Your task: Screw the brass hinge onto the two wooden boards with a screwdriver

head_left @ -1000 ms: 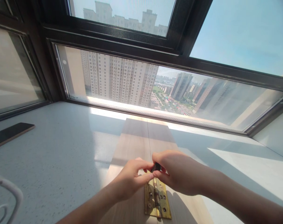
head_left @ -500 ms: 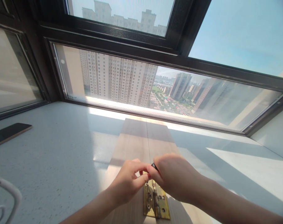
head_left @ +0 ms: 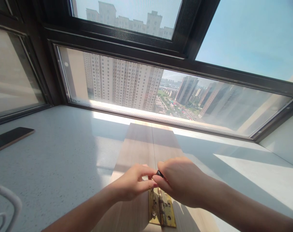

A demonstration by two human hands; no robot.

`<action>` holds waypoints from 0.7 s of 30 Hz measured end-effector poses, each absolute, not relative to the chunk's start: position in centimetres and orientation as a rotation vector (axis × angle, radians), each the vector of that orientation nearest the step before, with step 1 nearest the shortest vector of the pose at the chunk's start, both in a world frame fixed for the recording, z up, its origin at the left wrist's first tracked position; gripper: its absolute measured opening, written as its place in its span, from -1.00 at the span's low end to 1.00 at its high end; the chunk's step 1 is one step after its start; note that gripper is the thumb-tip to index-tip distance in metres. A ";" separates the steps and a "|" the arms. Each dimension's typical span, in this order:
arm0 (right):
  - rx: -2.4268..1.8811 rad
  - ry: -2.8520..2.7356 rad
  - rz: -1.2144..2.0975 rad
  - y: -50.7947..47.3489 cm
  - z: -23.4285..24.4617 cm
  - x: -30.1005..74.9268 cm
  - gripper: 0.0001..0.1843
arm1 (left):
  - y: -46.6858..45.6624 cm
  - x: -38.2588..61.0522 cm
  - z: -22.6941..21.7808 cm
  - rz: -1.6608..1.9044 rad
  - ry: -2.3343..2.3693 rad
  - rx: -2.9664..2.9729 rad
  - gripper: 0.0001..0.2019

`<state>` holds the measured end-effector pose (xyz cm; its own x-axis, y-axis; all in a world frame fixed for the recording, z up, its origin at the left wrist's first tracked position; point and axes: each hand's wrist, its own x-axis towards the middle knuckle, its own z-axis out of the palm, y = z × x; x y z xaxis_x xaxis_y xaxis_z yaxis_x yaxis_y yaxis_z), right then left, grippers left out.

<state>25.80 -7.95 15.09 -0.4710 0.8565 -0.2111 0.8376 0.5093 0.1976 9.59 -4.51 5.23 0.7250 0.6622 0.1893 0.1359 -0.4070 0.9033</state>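
Note:
Two light wooden boards (head_left: 146,145) lie side by side on a pale speckled sill, joined near me by a brass hinge (head_left: 161,209). My right hand (head_left: 182,182) is closed on a small black tool handle (head_left: 159,174) just above the hinge's upper left corner. Touching that same spot, my left hand (head_left: 133,183) has its fingers pinched together; what they hold is hidden. The hinge lies flat across the seam, with screws showing in its lower holes.
A dark phone (head_left: 9,138) lies on the sill at the far left. A white wire loop (head_left: 6,199) shows at the lower left corner. A dark-framed window (head_left: 161,61) runs along the back, and a pale wall (head_left: 284,141) closes the right side.
Both hands stay at the top of the hinge with only small shifts. The right hand has turned slightly on the black handle, and my left forearm has dropped lower.

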 end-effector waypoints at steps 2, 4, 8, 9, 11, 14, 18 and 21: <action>1.515 2.426 0.218 -8.2 14.5 25.5 -0.46 | -4.4 9.6 5.1 0.676 0.576 1.894 -0.81; 1.550 2.393 0.284 -8.4 14.0 25.4 -0.46 | -4.6 9.8 4.9 0.681 0.574 1.873 -0.80; 1.501 2.438 0.262 -8.4 13.5 25.4 -0.55 | -4.8 10.0 4.6 0.778 0.612 1.908 -0.79; 1.485 2.457 0.251 -8.3 13.5 25.5 -0.56 | -4.9 10.1 4.5 0.802 0.613 1.896 -0.79; 1.466 2.482 0.228 -8.3 13.6 25.6 -0.58 | -5.0 10.4 4.5 0.845 0.623 1.836 -0.79; 1.466 2.491 0.163 -8.2 14.0 25.7 -0.62 | -5.7 11.0 4.5 0.913 0.679 1.751 -0.80; 1.411 2.519 0.040 -7.9 14.8 26.0 -0.64 | -7.0 12.1 4.5 1.015 0.942 1.758 -0.80; 1.314 2.569 -0.035 -7.6 15.3 26.1 -0.69 | -7.5 12.4 4.6 1.028 1.157 1.667 -0.87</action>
<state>26.13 -7.59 15.30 -0.5599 0.7943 -0.2360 0.8004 0.5921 0.0938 12.45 -7.53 4.58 0.2379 0.9584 0.1576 0.2694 -0.2210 0.9373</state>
